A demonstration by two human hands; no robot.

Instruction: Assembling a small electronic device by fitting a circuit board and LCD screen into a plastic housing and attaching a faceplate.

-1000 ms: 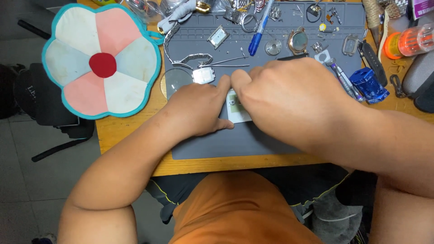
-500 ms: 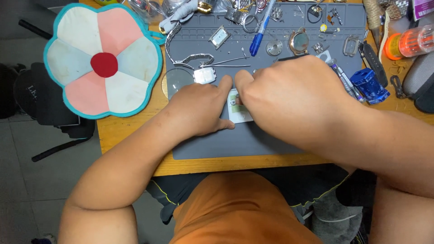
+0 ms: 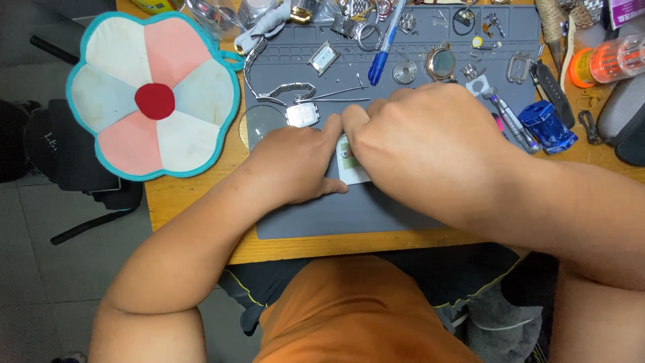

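1. The white card [image 3: 351, 165] lies at the centre of the frame on the grey mat [image 3: 376, 208], pinched between my two hands — only a narrow strip of it shows in the gap, with a tiny part on it.
2. Its long axis seems to run up and down the frame, though most of it is hidden under my right hand [image 3: 430, 144].
3. My left hand [image 3: 295, 165] comes in from the lower left, fingers curled and pressing at the card's left edge; my right hand comes in from the right and covers the card's right side. Both touch it, so neither is really nearer; whether the right fingers grip a tool I cannot tell.
4. Just above the left hand, near but apart, a square watch case [image 3: 302, 114] with its metal bracelet [image 3: 279, 91] lies on the mat, and thin tweezers [image 3: 336, 95] lie above my knuckles.
5. Further up are a blue pen [image 3: 383, 50] and a round case [image 3: 440, 62]; to the right, a blue tool [image 3: 547, 126].
6. The flower-shaped cloth pad [image 3: 154, 94] sits at the upper left, half off the worktop [image 3: 195, 195] — well apart.
7. Nothing stands between hands and card; the clutter above leaves little room upward.
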